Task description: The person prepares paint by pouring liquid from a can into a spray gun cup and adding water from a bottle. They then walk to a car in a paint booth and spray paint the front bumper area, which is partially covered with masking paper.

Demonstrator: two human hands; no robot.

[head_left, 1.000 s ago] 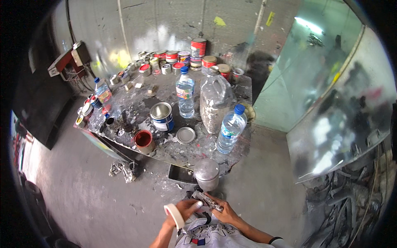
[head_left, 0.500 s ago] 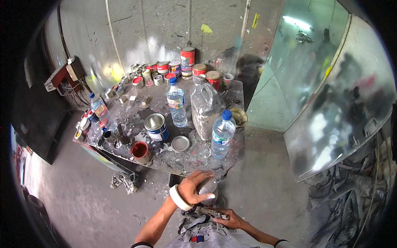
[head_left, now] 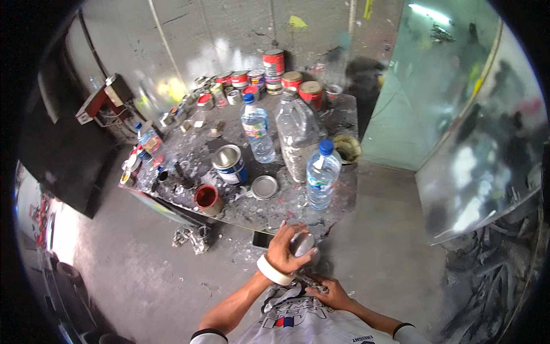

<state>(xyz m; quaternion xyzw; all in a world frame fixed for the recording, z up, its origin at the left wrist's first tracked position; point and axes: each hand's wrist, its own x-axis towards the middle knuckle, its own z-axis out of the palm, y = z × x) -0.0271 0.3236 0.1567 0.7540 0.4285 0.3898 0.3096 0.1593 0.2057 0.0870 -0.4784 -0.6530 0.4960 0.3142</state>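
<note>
My left hand (head_left: 282,251) grips a rounded metal cup (head_left: 303,245) from its left and top, thumb across its side. A roll of pale tape (head_left: 274,272) sits around my left wrist. Below the cup, my right hand (head_left: 333,295) is closed on a metal spray gun (head_left: 314,285), which is partly hidden by the left hand and my body. Just beyond stands the paint-stained table (head_left: 292,212), with an open can of red paint (head_left: 207,198), a closed blue-labelled can (head_left: 229,165), a loose round lid (head_left: 264,187) and a blue-capped water bottle (head_left: 322,176).
More bottles (head_left: 258,129), a large clear jug (head_left: 295,137) and several small cans (head_left: 239,80) stand further back against the stained wall (head_left: 217,34). Crumpled foil (head_left: 192,238) lies on the floor. A metal panel (head_left: 475,189) and piled dark scrap (head_left: 492,286) stand at the right.
My left hand has moved from beside the gun up and forward onto the cup and now grips it. The cup sits lower in front of me, and the camera view has shifted.
</note>
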